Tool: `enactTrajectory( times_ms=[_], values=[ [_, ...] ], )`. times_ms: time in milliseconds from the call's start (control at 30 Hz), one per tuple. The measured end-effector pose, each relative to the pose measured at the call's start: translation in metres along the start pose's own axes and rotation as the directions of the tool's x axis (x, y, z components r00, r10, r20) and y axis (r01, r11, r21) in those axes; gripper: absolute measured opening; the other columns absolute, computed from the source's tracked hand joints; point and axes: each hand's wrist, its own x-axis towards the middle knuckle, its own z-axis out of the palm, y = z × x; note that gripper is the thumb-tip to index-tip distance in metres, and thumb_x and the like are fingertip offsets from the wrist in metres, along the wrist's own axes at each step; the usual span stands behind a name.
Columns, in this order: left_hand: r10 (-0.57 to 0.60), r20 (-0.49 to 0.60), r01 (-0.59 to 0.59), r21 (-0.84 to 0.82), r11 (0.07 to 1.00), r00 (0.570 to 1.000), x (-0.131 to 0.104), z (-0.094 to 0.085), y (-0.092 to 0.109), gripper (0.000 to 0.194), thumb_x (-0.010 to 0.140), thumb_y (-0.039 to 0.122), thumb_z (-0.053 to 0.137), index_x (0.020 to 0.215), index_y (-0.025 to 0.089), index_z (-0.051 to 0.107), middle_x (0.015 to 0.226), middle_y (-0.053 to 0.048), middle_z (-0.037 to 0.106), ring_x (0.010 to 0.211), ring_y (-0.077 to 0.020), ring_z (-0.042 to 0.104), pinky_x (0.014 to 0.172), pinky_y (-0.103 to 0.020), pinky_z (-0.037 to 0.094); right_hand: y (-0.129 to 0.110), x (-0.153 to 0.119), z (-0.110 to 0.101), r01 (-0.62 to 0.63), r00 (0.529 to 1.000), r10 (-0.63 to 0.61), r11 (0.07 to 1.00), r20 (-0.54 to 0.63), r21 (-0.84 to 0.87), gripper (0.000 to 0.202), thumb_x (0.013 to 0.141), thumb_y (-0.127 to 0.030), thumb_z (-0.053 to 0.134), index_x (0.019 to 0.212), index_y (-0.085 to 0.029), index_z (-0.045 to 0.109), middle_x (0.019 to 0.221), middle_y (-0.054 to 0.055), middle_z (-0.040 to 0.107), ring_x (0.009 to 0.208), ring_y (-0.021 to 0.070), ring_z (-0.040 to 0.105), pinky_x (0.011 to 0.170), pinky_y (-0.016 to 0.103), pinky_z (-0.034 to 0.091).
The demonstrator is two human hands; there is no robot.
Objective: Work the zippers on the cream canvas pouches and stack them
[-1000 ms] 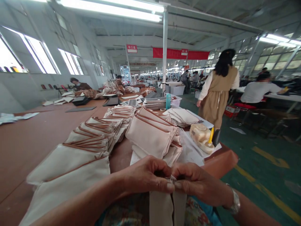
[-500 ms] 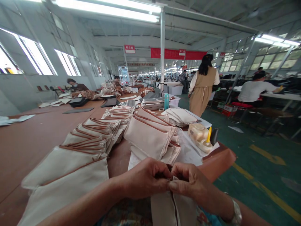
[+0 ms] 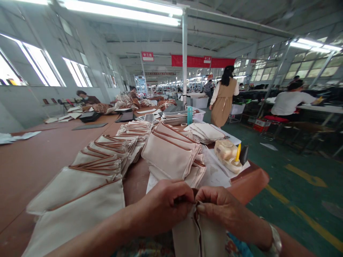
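At the bottom centre hangs a beige fabric piece with a dark slit down its middle. My left hand pinches its top edge from the left. From the right, my right hand pinches the same edge, its fingertips almost touching the left ones. A bracelet is on my right wrist. Just beyond my hands lies a stack of beige pieces with brown edging. To the left, a long fanned row of similar pieces covers part of the brown table.
A plastic container with a yellow-handled tool stands right of the stack. Behind are a teal bottle, more beige pieces and a metal post. A person in a brown dress stands in the aisle; others sit farther off.
The person in the brown dress has moved farther away and slightly left. My right hand has shifted slightly right, and the slit at the fabric's top shows more. Both hands keep their pinch.
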Motion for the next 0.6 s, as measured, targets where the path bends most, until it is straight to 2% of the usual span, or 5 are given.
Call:
enactTrajectory(
  times_ms=[200,333,433,500,600],
  values=[
    [-0.059,0.006,0.053,0.352,0.935,0.998,0.002,-0.002,0.017,0.015,0.087,0.019,0.046,0.081,0.016,0.059,0.075,-0.001,0.056,0.061,-0.0121,0.044,0.056,-0.027,0.026,-0.004,-0.002,-0.001,0.003,0.999,0.001,0.996,0.044,-0.089,0.036,0.087,-0.046,0.064,0.088,-0.009,0.061,0.077,0.001,0.053,0.068,0.0118,0.04,0.058,0.022,0.031],
    [-0.296,0.099,0.31,-0.178,0.934,0.95,0.008,0.005,0.012,0.01,0.081,0.023,0.047,0.075,0.017,0.052,0.064,0.003,0.045,0.058,-0.0115,0.037,0.053,-0.023,0.027,-0.005,-0.003,0.0,0.035,0.998,-0.03,0.993,0.048,-0.109,0.025,0.085,-0.035,0.066,0.083,-0.012,0.058,0.074,-0.002,0.047,0.066,0.0109,0.036,0.057,0.022,0.029],
    [-0.336,0.244,0.413,-0.606,0.68,0.91,0.01,0.008,0.002,0.013,0.077,0.03,0.049,0.074,0.018,0.047,0.061,0.005,0.037,0.053,-0.0098,0.029,0.049,-0.021,0.025,-0.008,-0.003,0.001,0.012,1.0,-0.011,0.999,0.018,-0.044,0.021,0.082,-0.031,0.066,0.082,-0.012,0.058,0.074,-0.001,0.052,0.066,0.0112,0.039,0.059,0.023,0.031],
    [-0.322,0.256,0.409,-0.637,0.653,0.912,0.011,0.008,-0.002,0.017,0.077,0.034,0.054,0.076,0.017,0.049,0.061,0.006,0.038,0.053,-0.0091,0.03,0.048,-0.02,0.024,-0.01,-0.002,0.003,-0.042,0.999,0.042,0.999,0.0,0.028,0.019,0.081,-0.03,0.065,0.081,-0.012,0.059,0.075,0.001,0.056,0.066,0.0118,0.043,0.06,0.023,0.032],
    [-0.279,0.236,0.362,-0.491,0.792,0.931,0.01,0.004,-0.002,0.029,0.078,0.042,0.063,0.081,0.014,0.056,0.065,0.004,0.044,0.058,-0.009,0.035,0.05,-0.019,0.026,-0.012,-0.001,0.006,-0.119,0.992,0.121,0.992,-0.045,0.049,0.017,0.079,-0.028,0.061,0.078,-0.012,0.059,0.07,-0.001,0.053,0.062,0.0105,0.04,0.057,0.022,0.03]
  ],
)
